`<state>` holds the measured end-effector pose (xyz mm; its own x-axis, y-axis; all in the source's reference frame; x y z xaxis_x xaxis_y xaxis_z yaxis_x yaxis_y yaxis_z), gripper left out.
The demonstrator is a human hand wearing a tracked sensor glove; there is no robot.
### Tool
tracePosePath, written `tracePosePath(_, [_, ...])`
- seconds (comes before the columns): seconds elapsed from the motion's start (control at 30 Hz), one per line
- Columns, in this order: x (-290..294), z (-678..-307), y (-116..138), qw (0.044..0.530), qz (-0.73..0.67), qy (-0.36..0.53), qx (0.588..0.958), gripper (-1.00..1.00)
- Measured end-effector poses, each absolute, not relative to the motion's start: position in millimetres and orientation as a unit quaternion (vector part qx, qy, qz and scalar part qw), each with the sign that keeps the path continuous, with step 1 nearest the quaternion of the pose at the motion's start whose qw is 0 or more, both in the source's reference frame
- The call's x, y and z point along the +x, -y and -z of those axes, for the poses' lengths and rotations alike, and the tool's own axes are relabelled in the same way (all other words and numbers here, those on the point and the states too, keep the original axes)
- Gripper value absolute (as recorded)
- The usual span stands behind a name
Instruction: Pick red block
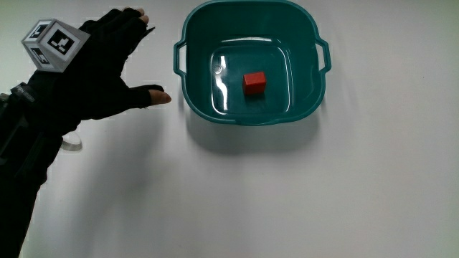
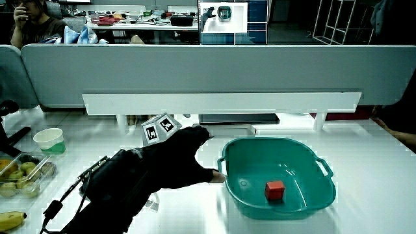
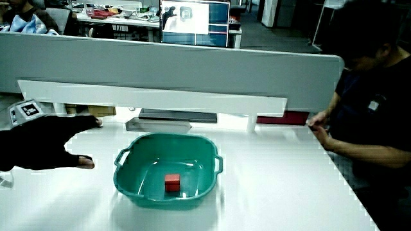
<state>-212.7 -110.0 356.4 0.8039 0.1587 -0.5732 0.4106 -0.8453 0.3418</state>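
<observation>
Red block [image 1: 254, 82] sits on the floor of a teal basin [image 1: 188, 86], roughly in the middle of it and clear of the walls; both side views show it there too [image 2: 274, 190] [image 3: 172, 183]. Nothing touches the block. The basin has a small handle on each of two facing sides and stands upright on the white surface [image 1: 287, 201].

The hand [image 1: 100, 79] is beside the basin, outside its rim, and not over the block. Its grip is spread and holds nothing: the fingers [image 1: 133, 21] reach forward, and the thumb [image 1: 152, 96] points toward the basin wall with its tip near the rim, though whether it touches the rim cannot be told for sure. The patterned cube [image 1: 49, 44] rides on the back of the hand, and the black-sleeved forearm [image 1: 25, 165] runs back toward the person. In a side view the hand [image 2: 179, 162] appears to hover just above the surface rather than rest on it.

A small pale ring-like object [image 1: 72, 144] lies on the surface next to the forearm. In a side view a paper cup [image 2: 49, 140] stands well apart from the basin, near a clear tray of fruit [image 2: 23, 172].
</observation>
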Motion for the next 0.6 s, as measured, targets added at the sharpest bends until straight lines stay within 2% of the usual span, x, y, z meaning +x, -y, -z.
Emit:
tracePosePath(0.27, [-199,-363,113,0.258,0.298,-0.148,0.907,0.00])
tracePosePath(0.3, [-197,-366,114,0.246,0.299,-0.169,0.907,0.00])
tracePosePath(0.4, [-188,-366,115,0.254,0.296,-0.170,0.905,0.00])
tracePosePath(0.6, [-165,-373,118,0.285,0.316,-0.156,0.891,0.00])
